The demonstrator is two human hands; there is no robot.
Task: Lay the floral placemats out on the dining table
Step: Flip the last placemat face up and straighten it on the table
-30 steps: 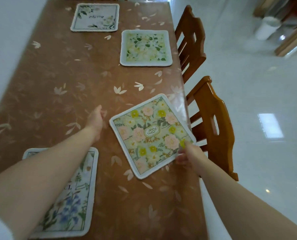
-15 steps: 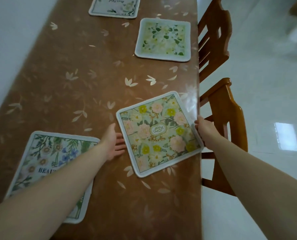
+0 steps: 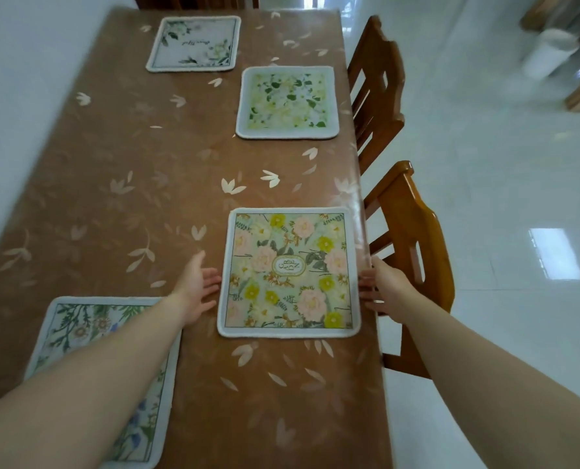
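A pink-and-yellow floral placemat (image 3: 288, 272) lies square to the edge on the right side of the brown dining table (image 3: 129, 184). My left hand (image 3: 197, 286) rests flat on the table, fingertips touching the mat's left edge. My right hand (image 3: 381, 289) touches its right edge at the table's rim. Both hands have fingers apart and hold nothing. A blue-flowered placemat (image 3: 89, 333) lies near left, partly under my left forearm. A green-and-white placemat (image 3: 287, 101) sits farther along the right side. A pale placemat (image 3: 194, 44) lies at the far left.
Two wooden chairs (image 3: 413, 252) (image 3: 376, 89) stand pushed in along the table's right side. A white wall (image 3: 21, 79) runs close along the left side. Glossy white floor tiles (image 3: 484, 164) spread to the right, with a white bin (image 3: 549, 52) far back.
The pink-and-yellow mat has turned from a tilted angle to lie parallel with the table edge. My hands moved to its left and right edges.
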